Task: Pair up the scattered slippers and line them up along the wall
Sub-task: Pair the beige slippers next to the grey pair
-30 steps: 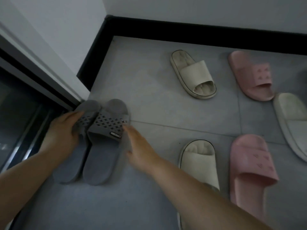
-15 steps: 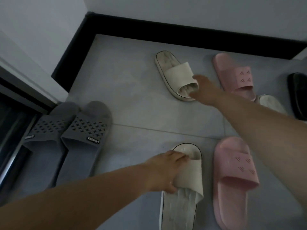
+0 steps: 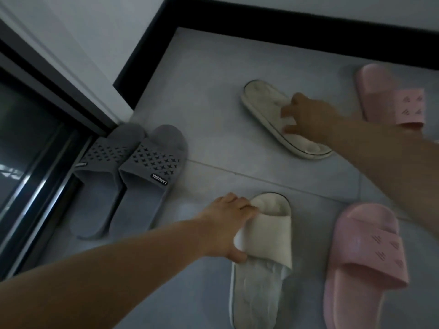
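Cream slippers, two, unpaired, well apart on the grey floor. Near slipper (image 3: 263, 252): long axis runs toward the viewer, toe pointing away; left hand (image 3: 225, 230) clamped on the left edge of its strap. Far slipper (image 3: 280, 119): lies diagonally, one end toward the back wall (image 3: 285, 5); right hand (image 3: 306, 119) rests on its strap, fingers spread, grip not clear. Both soiled, dark-edged soles. Grey pair (image 3: 128, 176) already together at left. Pink slippers (image 3: 363, 264), (image 3: 394, 96) still separate at right.

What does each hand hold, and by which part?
Left hand: near white slipper, by its strap. Right hand: far white slipper, at its strap.
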{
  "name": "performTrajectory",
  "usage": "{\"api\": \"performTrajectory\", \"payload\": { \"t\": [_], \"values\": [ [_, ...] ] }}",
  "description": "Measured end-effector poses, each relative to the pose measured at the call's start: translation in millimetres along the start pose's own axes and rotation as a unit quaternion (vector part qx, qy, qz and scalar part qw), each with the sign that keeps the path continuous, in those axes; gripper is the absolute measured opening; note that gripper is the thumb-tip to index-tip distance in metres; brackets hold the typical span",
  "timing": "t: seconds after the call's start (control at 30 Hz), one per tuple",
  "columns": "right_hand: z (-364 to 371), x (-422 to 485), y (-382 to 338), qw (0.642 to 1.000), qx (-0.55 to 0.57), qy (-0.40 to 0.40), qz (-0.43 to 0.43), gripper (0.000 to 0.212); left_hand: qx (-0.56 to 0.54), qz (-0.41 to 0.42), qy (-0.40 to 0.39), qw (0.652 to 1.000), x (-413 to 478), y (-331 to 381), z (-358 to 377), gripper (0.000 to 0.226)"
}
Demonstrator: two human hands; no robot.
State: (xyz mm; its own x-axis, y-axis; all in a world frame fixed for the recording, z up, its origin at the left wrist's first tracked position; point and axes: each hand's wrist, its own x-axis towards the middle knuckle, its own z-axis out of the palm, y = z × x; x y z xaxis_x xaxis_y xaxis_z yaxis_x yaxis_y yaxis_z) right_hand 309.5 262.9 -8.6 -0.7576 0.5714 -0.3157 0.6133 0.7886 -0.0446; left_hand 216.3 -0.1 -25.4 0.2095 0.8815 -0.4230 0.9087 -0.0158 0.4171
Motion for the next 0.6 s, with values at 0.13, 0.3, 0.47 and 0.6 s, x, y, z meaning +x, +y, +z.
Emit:
{"api": "performTrajectory", "payload": {
  "t": [0.13,0.3,0.47,0.6],
  "values": [
    [-2.1,-59.7,21.1,0.972,-0.113,0.067,-0.193,0.022,-0.099,-0.083,0.012,0.992,-21.9,-47.0,-20.8,0.09],
    [-13.9,-121.1,29.0,0.93,-0.215,-0.014,-0.297,0.011,-0.153,-0.157,0.026,0.975,-24.5,-85.0,-47.3,0.09],
    [18.7,-163.1,-33.8,0.969,-0.067,0.028,-0.237,0.028,-0.108,-0.158,0.008,0.981,-9.4,-82.0,-61.3,0.093],
    [45.8,-181.3,-53.4,0.991,0.126,0.032,0.016,0.058,-0.067,-0.162,-0.018,0.984,-4.5,-78.1,-65.7,0.093]
  ]
}}
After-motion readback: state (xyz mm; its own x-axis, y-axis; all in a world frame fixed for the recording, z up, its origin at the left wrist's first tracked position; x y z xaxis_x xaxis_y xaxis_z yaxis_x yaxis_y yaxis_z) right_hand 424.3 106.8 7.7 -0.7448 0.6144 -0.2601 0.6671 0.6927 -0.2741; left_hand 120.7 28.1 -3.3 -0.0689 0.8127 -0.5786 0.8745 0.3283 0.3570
